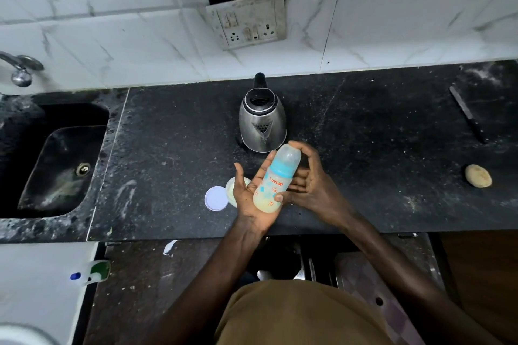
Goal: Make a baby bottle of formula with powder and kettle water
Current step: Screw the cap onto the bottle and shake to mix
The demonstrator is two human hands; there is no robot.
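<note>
Okay, baby bottle (276, 180) is held in the air just above the table (168, 148), tilted with its top toward the kettle; clear cap on, blue collar, "LuvLap" print, and a pale yellowish liquid sits in the lower part, roughly the bottom third. Left hand (249, 199) lies under and beside it, palm up, fingers (265, 166) straight and loose along the bottle's side, not wrapped. Right hand (311, 185) grips it: thumb pressed on the lower body, the other fingers curled over and behind the cap end. Just behind the left hand a small round tub (230, 186) stands on the table, mostly hidden, contents look pale, can't tell more; its round white lid (215, 198) lies flat just beside it. Steel kettle (262, 120) with a black handle stands right behind the hands, lid closed, contents not visible. Further out: dark sink (56, 165) with a tap (21, 67) at left, wall socket (248, 22) above the kettle, knife (468, 115) and a round tan lump (478, 175) at far right on the table.
</note>
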